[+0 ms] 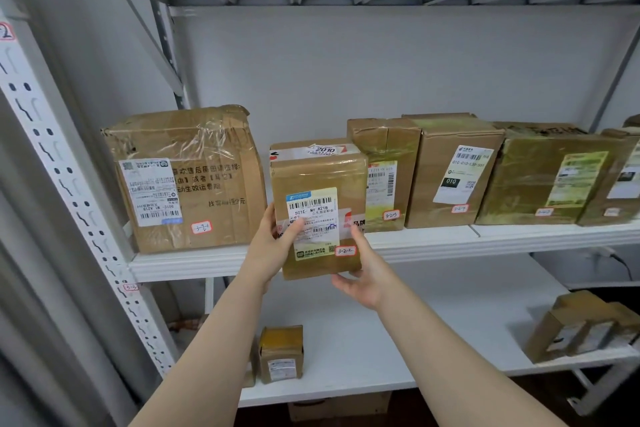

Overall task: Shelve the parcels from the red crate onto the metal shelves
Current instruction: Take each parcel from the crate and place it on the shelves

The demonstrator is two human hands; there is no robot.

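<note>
Head view: the taped brown parcel (320,211), tagged 3-2-2, is held upright between both hands at the front edge of the middle shelf (519,236), its bottom hanging below the shelf lip. At its nine o'clock stands a large crumpled carton (187,180). At three o'clock a row of labelled cartons (453,170) begins just beside it. At six o'clock a small parcel (281,354) sits on the lower shelf (381,340). The left hand (273,246) grips the parcel's left edge, thumb across the label. The right hand (360,274) cups its lower right corner, thumb up the front.
</note>
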